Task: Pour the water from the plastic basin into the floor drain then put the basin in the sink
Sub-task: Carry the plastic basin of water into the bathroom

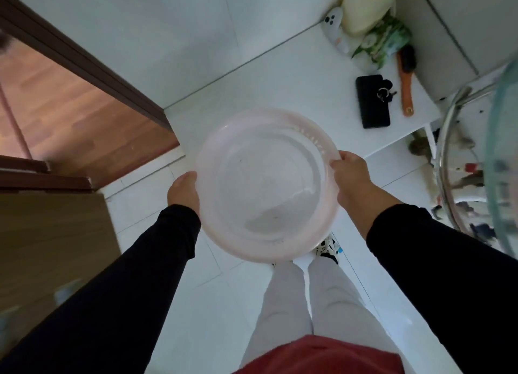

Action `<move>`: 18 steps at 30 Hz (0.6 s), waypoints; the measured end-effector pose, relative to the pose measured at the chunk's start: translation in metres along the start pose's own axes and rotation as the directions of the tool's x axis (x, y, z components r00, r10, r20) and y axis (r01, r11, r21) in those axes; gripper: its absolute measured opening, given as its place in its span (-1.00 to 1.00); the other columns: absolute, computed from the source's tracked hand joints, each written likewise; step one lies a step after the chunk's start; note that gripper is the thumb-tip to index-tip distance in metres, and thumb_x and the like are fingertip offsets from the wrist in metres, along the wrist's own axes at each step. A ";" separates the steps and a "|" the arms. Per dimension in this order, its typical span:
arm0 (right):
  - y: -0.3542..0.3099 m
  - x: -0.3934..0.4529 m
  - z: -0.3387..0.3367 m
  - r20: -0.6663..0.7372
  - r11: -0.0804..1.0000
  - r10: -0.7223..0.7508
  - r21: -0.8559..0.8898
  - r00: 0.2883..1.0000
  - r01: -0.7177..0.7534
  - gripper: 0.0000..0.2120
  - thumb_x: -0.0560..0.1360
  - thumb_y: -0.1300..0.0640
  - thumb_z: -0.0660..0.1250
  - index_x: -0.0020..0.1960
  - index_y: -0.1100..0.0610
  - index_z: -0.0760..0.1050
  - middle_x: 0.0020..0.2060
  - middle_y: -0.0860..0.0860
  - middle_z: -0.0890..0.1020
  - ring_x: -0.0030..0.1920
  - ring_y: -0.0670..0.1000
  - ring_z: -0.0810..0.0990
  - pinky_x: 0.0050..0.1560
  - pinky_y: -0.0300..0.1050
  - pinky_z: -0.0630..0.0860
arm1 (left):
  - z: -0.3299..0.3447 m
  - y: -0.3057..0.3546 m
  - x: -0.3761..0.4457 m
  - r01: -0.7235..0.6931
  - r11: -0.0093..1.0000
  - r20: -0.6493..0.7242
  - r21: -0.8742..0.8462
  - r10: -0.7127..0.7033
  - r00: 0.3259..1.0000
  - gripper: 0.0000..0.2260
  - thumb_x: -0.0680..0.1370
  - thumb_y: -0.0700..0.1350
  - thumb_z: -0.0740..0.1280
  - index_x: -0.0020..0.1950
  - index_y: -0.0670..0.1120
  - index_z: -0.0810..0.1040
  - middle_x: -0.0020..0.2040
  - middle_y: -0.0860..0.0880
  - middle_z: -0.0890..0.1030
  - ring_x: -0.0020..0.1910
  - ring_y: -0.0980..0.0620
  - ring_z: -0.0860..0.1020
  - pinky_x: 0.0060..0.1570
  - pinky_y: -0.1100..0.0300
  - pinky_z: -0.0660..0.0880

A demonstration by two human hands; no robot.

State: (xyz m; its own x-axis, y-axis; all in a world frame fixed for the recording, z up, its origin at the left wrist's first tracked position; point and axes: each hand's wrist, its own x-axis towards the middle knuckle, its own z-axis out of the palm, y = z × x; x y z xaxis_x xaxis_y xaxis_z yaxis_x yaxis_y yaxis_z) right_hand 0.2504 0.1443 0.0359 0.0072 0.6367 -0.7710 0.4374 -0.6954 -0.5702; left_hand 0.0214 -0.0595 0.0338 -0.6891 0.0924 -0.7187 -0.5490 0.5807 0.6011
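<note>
A translucent pale pink plastic basin (pixel 266 183) is held in the air in front of me, above the white tiled floor. It holds a shallow pool of water that lies toward its near side. My left hand (pixel 183 191) grips the rim on the left. My right hand (pixel 353 177) grips the rim on the right, thumb over the edge. A glass sink bowl (pixel 501 149) shows at the right edge of the view. No floor drain is visible.
A white shelf (pixel 308 79) at the upper right carries a black phone (pixel 372 102), keys, an orange-handled brush (pixel 406 79), a green packet and a pale yellow cylinder. A brown door frame (pixel 84 62) and wooden floor lie left. A wooden cabinet (pixel 50 247) stands near left.
</note>
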 end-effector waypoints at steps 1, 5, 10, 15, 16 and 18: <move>-0.001 -0.007 -0.007 -0.001 1.000 -0.004 0.013 1.000 0.004 -0.71 0.49 0.34 0.17 0.07 0.11 0.59 -0.19 0.06 0.61 -0.18 0.12 0.55 -0.09 -0.01 0.58 | -0.002 0.005 -0.007 -0.019 1.000 0.011 -0.007 0.019 1.000 -0.81 0.49 0.06 0.37 0.02 0.00 0.62 0.15 -0.06 0.66 0.17 -0.13 0.60 0.33 -0.04 0.47; -0.001 -0.035 -0.034 0.005 0.997 -0.034 0.069 0.999 0.033 -0.67 0.49 0.31 0.20 0.17 0.12 0.58 -0.11 0.08 0.65 -0.19 0.11 0.59 -0.15 -0.06 0.58 | -0.002 0.025 -0.032 -0.102 0.994 0.024 0.045 0.101 0.995 -0.78 0.59 0.04 0.34 0.08 -0.10 0.59 0.08 -0.05 0.61 0.13 -0.10 0.58 0.29 0.07 0.46; 0.005 -0.064 -0.064 -0.015 0.990 -0.069 0.121 0.998 0.070 -0.71 0.47 0.24 0.26 0.14 0.07 0.59 0.00 0.14 0.68 -0.13 0.17 0.64 -0.02 0.09 0.63 | 0.001 0.041 -0.066 -0.208 0.970 0.052 0.123 0.203 0.978 -0.51 0.56 0.19 0.29 0.29 -0.16 0.58 0.22 -0.09 0.62 0.22 -0.12 0.56 0.36 -0.04 0.41; 0.012 -0.092 -0.091 -0.047 0.980 -0.136 0.140 0.990 0.141 -0.89 0.50 0.17 0.29 -0.07 0.02 0.58 -0.06 0.12 0.67 -0.14 0.16 0.59 0.06 0.15 0.59 | 0.008 0.039 -0.088 -0.258 0.956 0.017 0.137 0.258 0.966 -0.67 0.45 0.30 0.33 -0.18 0.04 0.55 0.06 -0.10 0.64 0.17 -0.19 0.60 0.32 -0.12 0.46; 0.014 -0.096 -0.097 -0.053 0.977 -0.151 0.142 0.987 0.158 -0.91 0.51 0.14 0.30 -0.10 0.00 0.57 -0.09 0.13 0.66 -0.15 0.14 0.58 0.04 0.14 0.59 | 0.010 0.038 -0.096 -0.268 0.954 0.012 0.132 0.269 0.963 -0.69 0.45 0.30 0.33 -0.21 0.06 0.53 0.03 -0.09 0.64 0.16 -0.20 0.60 0.30 -0.12 0.47; 0.019 -0.102 -0.108 -0.070 0.974 -0.170 0.139 0.983 0.178 -0.90 0.51 0.12 0.30 -0.07 0.02 0.60 -0.10 0.11 0.67 -0.15 0.15 0.59 0.00 0.10 0.60 | 0.013 0.034 -0.109 -0.286 0.947 0.011 0.142 0.288 0.958 -0.67 0.49 0.29 0.32 -0.24 0.05 0.50 -0.02 -0.09 0.63 0.13 -0.20 0.60 0.28 -0.11 0.47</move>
State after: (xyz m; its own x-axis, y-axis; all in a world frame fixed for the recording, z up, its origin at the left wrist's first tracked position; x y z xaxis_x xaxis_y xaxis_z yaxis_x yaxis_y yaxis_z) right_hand 0.3547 0.1019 0.1342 -0.0043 0.7674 -0.6411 0.3021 -0.6102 -0.7324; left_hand 0.0840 -0.0395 0.1280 -0.8129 0.2644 -0.5189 -0.2555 0.6389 0.7256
